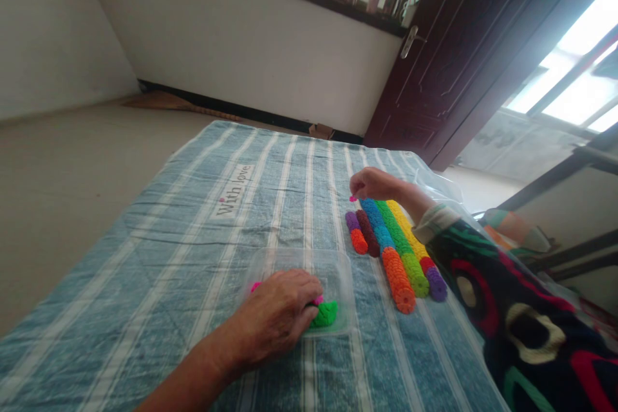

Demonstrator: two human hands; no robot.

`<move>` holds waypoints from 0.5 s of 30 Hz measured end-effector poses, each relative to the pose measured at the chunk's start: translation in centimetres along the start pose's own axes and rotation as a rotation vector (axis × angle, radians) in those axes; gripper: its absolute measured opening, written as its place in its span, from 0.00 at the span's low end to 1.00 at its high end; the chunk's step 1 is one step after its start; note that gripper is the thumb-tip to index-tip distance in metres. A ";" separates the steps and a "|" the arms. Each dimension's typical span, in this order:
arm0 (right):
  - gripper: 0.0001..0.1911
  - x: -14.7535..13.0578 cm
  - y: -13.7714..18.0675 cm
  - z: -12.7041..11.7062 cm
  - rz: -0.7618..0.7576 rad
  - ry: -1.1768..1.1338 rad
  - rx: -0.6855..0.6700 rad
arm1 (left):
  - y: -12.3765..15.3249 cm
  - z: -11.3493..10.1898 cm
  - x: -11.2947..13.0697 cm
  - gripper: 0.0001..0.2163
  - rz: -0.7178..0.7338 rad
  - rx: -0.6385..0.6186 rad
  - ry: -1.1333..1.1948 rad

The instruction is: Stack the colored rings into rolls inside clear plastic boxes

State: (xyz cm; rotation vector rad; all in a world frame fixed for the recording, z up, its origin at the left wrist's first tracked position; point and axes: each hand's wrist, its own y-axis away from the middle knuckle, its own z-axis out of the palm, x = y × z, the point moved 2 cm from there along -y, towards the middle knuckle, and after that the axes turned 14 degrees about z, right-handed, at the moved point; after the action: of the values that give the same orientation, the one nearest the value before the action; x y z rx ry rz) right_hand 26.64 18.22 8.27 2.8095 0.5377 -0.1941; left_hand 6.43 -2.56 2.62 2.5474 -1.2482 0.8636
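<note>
My left hand (pixel 282 309) reaches into a clear plastic box (pixel 333 264), its fingers curled down. Green notched discs (pixel 326 314) lie against its thumb, and bits of pink (pixel 255 286) show beside and under the hand. What the fingers hold is hidden. Farther off, my right hand (pixel 374 183) pinches a small pink notched disc (pixel 353 199) at the far end of the stacked rows. Those rows lie on their sides: blue discs (pixel 374 215) with orange discs (pixel 398 280), green ones (pixel 393 225), yellow ones (pixel 408 232), and a short brown row (pixel 367 233).
A blue striped cloth (pixel 193 270) covers the table. A short purple and orange row (pixel 356 232) lies left of the brown one. Clear plastic (pixel 437 185) stands behind my right forearm. A dark door (pixel 449 45) and a window sill with bottles are beyond.
</note>
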 end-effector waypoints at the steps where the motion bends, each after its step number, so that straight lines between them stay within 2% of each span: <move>1: 0.04 -0.6 1.3 -0.1 -0.033 -0.024 0.011 | 0.0 0.0 0.0 0.06 -0.002 -0.002 -0.006; 4: 0.05 -2.6 5.9 0.4 -0.167 -0.142 0.024 | -0.1 -0.2 0.2 0.05 -0.017 -0.029 -0.028; 6: 0.06 -4.0 8.8 1.4 -0.257 -0.171 -0.047 | -0.2 -0.3 0.4 0.05 -0.030 -0.047 -0.047; 9: 0.10 -6.0 12.1 2.9 -0.480 -0.146 -0.067 | -0.2 -0.4 0.6 0.06 -0.053 -0.045 -0.060; 11: 0.11 -7.0 13.2 3.9 -0.577 -0.112 -0.058 | -0.2 -0.5 0.6 0.08 -0.060 -0.018 -0.034; 15: 0.13 -8.4 13.4 6.1 -0.607 0.075 0.011 | -0.1 -0.4 0.3 0.12 -0.058 0.013 0.019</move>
State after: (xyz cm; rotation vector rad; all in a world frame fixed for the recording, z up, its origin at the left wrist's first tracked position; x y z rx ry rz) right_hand 23.50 1.58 7.22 2.5840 1.3967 -0.2066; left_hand 6.43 -2.55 3.16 2.5650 -1.1613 0.8841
